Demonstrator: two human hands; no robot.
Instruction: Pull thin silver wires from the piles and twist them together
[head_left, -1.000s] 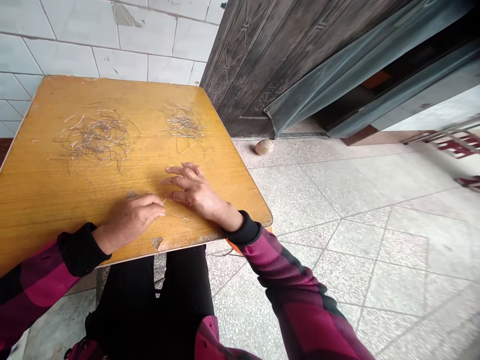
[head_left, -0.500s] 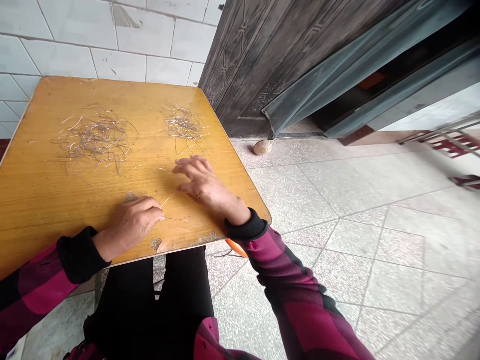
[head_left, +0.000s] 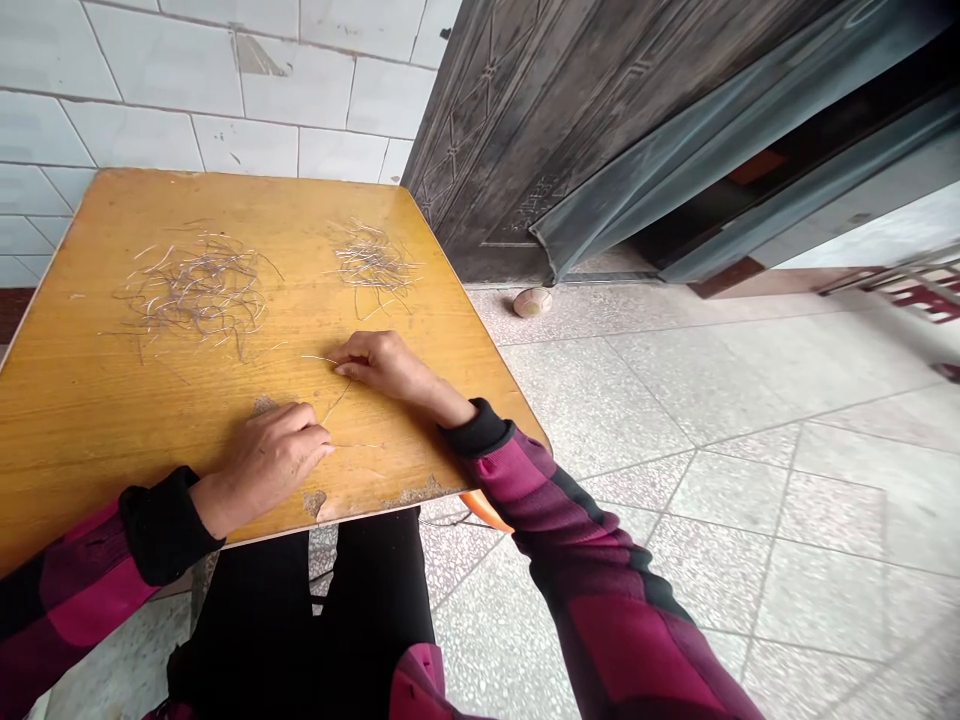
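My left hand rests low over the yellow wooden table, its thumb and fingers pinched on a thin wire. One strand slants up from that pinch toward my right hand; another fine strand runs out to the right by the thumb. Whether the two strands are one bent wire I cannot tell. My right hand is closed at the fingertips on a short pale wire, whose free end points left. Farther back lie a wide tangled pile of wires and a smaller, denser pile.
Chipped patches mark the table's front edge. White wall tiles rise behind it. To the right are a dark carved door, a grey-green curtain and a round ball-like object on the tiled floor. Something orange shows below the table.
My right hand, spread above the table before, has come down and left and closed its fingertips on the short wire. My left hand keeps its pinch in nearly the same spot.
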